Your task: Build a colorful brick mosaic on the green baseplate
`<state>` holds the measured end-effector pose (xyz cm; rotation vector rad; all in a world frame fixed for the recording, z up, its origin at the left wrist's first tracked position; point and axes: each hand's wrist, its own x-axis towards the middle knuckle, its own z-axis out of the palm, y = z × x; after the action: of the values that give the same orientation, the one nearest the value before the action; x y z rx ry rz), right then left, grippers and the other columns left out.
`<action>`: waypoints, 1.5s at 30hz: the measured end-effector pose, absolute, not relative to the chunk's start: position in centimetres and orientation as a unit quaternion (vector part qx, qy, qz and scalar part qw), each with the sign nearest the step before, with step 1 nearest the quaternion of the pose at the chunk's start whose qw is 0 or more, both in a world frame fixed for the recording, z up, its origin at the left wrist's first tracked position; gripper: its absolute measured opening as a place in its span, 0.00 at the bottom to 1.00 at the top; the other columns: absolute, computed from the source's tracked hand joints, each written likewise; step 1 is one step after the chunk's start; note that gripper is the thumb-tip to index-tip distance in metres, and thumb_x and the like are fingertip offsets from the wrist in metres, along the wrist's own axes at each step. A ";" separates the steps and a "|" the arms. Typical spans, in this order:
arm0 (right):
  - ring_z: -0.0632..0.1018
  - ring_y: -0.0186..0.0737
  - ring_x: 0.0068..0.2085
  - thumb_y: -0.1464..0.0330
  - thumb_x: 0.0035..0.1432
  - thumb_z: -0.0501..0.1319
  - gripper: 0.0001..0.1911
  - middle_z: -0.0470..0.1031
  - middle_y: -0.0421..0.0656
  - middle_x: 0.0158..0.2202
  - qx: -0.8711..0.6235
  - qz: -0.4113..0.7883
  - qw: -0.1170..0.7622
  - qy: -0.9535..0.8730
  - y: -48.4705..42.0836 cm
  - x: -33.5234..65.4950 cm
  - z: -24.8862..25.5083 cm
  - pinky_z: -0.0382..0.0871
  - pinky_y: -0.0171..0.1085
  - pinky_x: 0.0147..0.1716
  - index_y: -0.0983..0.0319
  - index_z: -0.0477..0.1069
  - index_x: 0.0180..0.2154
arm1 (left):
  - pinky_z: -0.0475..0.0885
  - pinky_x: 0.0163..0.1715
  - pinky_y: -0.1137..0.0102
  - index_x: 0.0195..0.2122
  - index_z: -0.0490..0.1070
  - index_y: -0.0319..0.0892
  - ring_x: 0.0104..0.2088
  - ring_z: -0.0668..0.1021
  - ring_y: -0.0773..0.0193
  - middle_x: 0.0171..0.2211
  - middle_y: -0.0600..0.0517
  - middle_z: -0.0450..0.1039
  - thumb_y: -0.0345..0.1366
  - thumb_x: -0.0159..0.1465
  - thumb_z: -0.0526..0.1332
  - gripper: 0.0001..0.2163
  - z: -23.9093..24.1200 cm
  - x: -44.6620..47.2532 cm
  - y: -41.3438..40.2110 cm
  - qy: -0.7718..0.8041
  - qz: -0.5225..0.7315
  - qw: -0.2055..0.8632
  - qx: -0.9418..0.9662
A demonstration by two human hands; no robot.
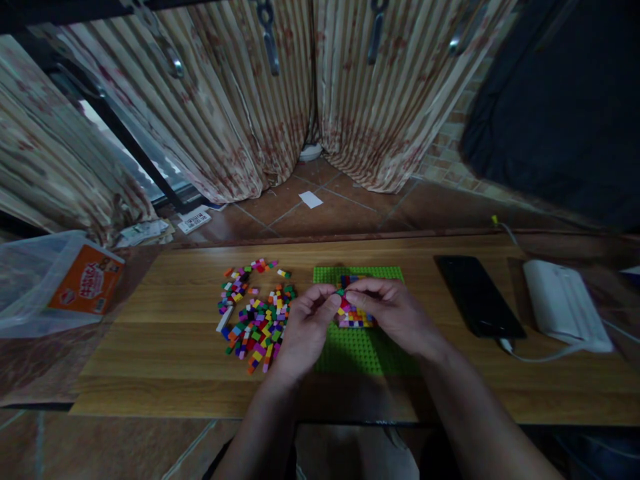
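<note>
A green baseplate (pixel 365 347) lies flat on the wooden table (pixel 175 347), with a patch of small coloured bricks (pixel 356 315) fixed near its middle. My left hand (pixel 305 330) and my right hand (pixel 393 313) meet above that patch, fingertips pinched together on a tiny brick (pixel 341 293) that looks green. Both hands hover just over the plate, with the fingers curled. A loose pile of many small coloured bricks (pixel 255 313) lies on the table just left of my left hand.
A black phone (pixel 477 293) lies right of the plate, cabled to a white power bank (pixel 563 300). A clear plastic bag with an orange label (pixel 65 283) sits at the far left. Striped curtains (pixel 225 107) hang behind the table over a tiled floor.
</note>
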<state>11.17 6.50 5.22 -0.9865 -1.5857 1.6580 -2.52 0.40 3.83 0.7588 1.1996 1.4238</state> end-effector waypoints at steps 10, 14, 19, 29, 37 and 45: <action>0.80 0.44 0.37 0.59 0.56 0.62 0.12 0.82 0.44 0.35 -0.520 0.372 0.344 -0.688 8.9 14.5 3.9 0.71 0.40 0.39 0.59 0.81 0.34 | 0.71 0.32 0.73 0.31 0.74 0.39 0.27 0.73 0.70 0.27 0.55 0.71 0.41 0.54 0.69 0.10 3.2 -2.7 0.7 0.536 0.610 0.520 0.265; 0.80 0.42 0.39 0.62 0.60 0.59 0.12 0.82 0.43 0.37 -0.504 0.311 0.309 -0.744 8.9 14.7 3.6 0.69 0.39 0.42 0.58 0.80 0.34 | 0.71 0.31 0.74 0.30 0.75 0.40 0.27 0.72 0.71 0.27 0.55 0.71 0.40 0.55 0.68 0.09 3.3 -2.8 0.7 0.555 0.597 0.510 0.275; 0.79 0.41 0.37 0.62 0.60 0.59 0.12 0.80 0.42 0.35 -0.498 0.288 0.295 -0.763 8.8 14.3 3.3 0.68 0.39 0.41 0.58 0.80 0.34 | 0.71 0.31 0.74 0.30 0.75 0.39 0.27 0.72 0.70 0.26 0.54 0.71 0.41 0.53 0.69 0.10 3.6 -2.7 0.7 0.565 0.591 0.510 0.269; 0.78 0.40 0.33 0.62 0.56 0.60 0.10 0.79 0.41 0.30 -0.531 0.294 0.292 -0.739 9.2 13.6 3.0 0.68 0.38 0.35 0.57 0.79 0.30 | 0.70 0.30 0.74 0.30 0.75 0.39 0.26 0.72 0.70 0.25 0.55 0.72 0.40 0.52 0.69 0.10 3.5 -2.7 0.7 0.567 0.586 0.515 0.267; 0.77 0.40 0.31 0.60 0.54 0.61 0.11 0.79 0.41 0.28 -0.549 0.305 0.292 -0.722 9.3 13.5 2.9 0.67 0.38 0.32 0.58 0.78 0.29 | 0.70 0.30 0.74 0.30 0.75 0.39 0.26 0.72 0.70 0.25 0.55 0.72 0.39 0.53 0.68 0.09 3.7 -2.6 0.6 0.567 0.586 0.513 0.268; 0.78 0.41 0.31 0.59 0.56 0.59 0.13 0.80 0.42 0.30 -0.547 0.314 0.291 -0.720 9.3 14.0 3.3 0.67 0.38 0.33 0.59 0.79 0.32 | 0.70 0.30 0.73 0.30 0.75 0.40 0.26 0.72 0.69 0.25 0.55 0.72 0.39 0.53 0.68 0.09 3.4 -2.8 0.7 0.567 0.583 0.512 0.277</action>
<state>13.98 9.27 3.28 -1.4578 -1.9196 0.8384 -2.76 0.69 3.43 0.6651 1.3635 1.4022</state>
